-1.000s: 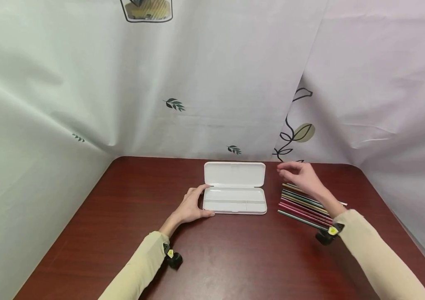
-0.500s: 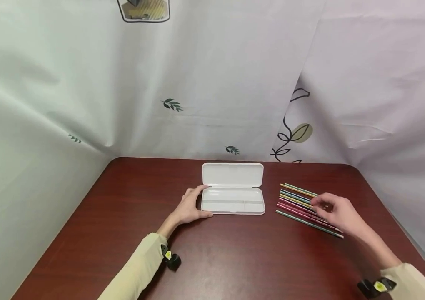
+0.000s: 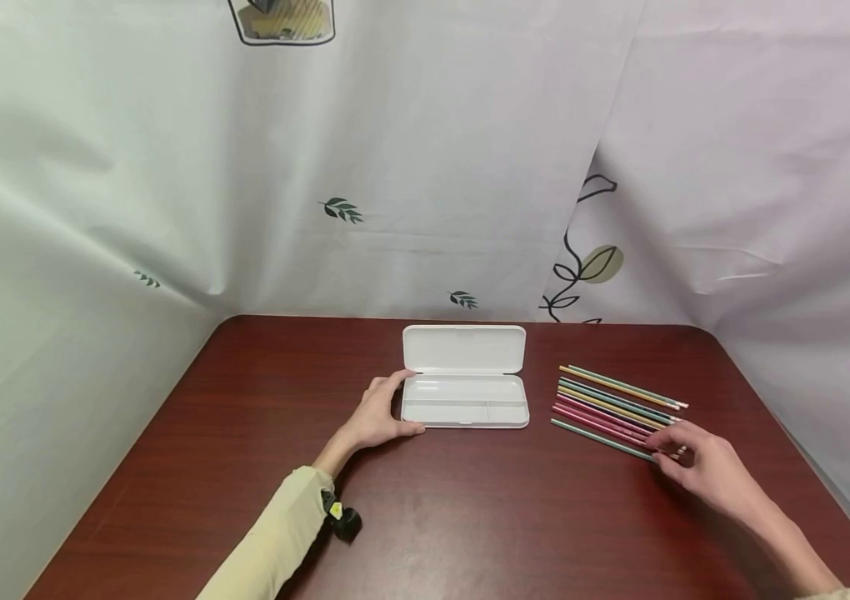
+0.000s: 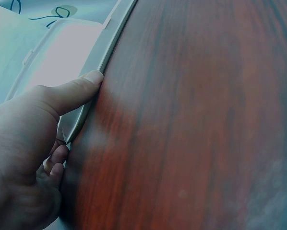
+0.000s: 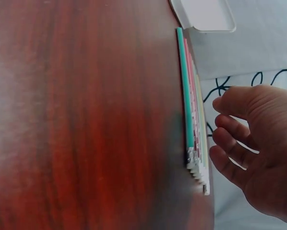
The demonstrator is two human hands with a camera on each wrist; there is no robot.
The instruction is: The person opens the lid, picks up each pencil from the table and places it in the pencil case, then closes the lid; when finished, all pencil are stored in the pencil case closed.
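Observation:
A white pencil case [image 3: 443,389] lies on the table with its lid [image 3: 464,348] folded back. My left hand [image 3: 376,414] holds its left end, thumb on the front edge and fingers at the back corner. In the left wrist view the thumb [image 4: 78,92] presses along the rim. Right of the case, several pencils lie side by side, a teal pencil [image 3: 597,438] nearest me and pink pencils [image 3: 592,418] behind it. My right hand [image 3: 713,471] hovers at their eraser ends, fingers loosely bent and apart in the right wrist view, with nothing between them.
The dark red wooden table [image 3: 462,517] reaches back to a white fabric backdrop [image 3: 410,167] with leaf prints. Inside the case, low dividers mark off a long compartment and smaller ones. A black wrist camera [image 3: 342,518] sits on the left sleeve.
My right hand has come back from above the far ends of the pencils, first rightward, then down to their eraser ends near me. The left hand and the case have stayed put.

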